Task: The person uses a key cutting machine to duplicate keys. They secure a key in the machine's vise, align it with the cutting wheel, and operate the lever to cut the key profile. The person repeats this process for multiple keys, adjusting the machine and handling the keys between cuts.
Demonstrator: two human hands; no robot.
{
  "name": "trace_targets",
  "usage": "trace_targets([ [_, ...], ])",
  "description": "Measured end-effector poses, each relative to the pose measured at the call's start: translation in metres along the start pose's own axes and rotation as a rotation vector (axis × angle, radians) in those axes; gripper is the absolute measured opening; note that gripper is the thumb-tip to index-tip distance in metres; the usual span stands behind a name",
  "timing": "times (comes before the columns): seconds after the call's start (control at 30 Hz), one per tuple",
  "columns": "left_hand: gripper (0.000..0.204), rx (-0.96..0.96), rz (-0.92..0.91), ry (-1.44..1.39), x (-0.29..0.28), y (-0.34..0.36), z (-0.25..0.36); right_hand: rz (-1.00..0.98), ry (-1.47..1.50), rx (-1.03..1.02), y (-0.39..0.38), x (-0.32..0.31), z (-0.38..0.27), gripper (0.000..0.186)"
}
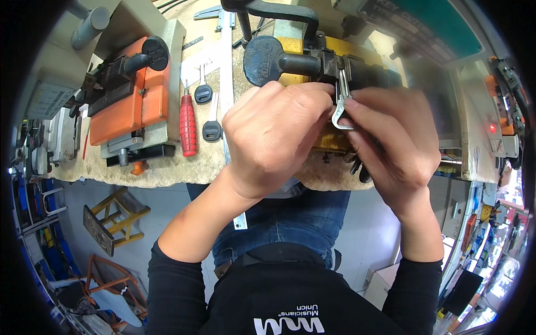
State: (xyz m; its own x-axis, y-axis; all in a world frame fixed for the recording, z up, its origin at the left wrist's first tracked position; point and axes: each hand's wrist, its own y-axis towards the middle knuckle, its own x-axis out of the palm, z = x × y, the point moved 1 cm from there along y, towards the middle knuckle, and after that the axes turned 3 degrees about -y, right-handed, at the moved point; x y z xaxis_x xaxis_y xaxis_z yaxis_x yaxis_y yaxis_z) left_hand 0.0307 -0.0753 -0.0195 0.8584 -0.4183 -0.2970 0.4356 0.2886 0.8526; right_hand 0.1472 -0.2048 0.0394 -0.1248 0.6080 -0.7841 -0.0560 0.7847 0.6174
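Observation:
My right hand [399, 142] pinches a slim silver key [344, 84] between thumb and forefinger, its grooved blade pointing away from me. Against it, a silver metal piece with a curved near end [339, 118] lies between my two hands. My left hand [277, 131] is closed, with its fingertips beside this piece; what they grip is hidden behind the knuckles. Both hands are over the near side of a yellow key-cutting machine [290, 44], close to its dark clamp [328, 62]. A round black clamp knob [263, 60] sticks out beyond my left hand.
At left stands an orange key machine [131, 100]. Beside it lie a red-handled screwdriver [188, 125] and two black-headed keys, one above [203, 92] and one below [212, 130]. A steel ruler [226, 72] and a caliper [209, 13] rest on the worn bench [195, 167]. A wooden stool [114, 220] is below.

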Motion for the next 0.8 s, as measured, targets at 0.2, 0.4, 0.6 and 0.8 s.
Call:
trace_targets([
  [0.2, 0.025, -0.056, 0.019, -0.024, -0.016, 0.002, 0.006, 0.006, 0.002, 0.039, -0.002, 0.002, -0.004, 0.031],
  [0.4, 0.033, -0.112, -0.081, 0.327, -0.046, 0.020, -0.002, -0.006, -0.051, 0.037, -0.003, 0.002, -0.007, 0.030],
  [0.6, 0.048, -0.090, -0.290, 0.295, -0.045, 0.021, -0.022, -0.076, -0.079, 0.029, 0.001, -0.001, -0.007, 0.031],
  [0.8, 0.028, -0.435, -0.303, 0.024, -0.050, 0.023, -0.034, -0.151, -0.081, 0.052, 0.006, -0.007, -0.004, 0.030],
])
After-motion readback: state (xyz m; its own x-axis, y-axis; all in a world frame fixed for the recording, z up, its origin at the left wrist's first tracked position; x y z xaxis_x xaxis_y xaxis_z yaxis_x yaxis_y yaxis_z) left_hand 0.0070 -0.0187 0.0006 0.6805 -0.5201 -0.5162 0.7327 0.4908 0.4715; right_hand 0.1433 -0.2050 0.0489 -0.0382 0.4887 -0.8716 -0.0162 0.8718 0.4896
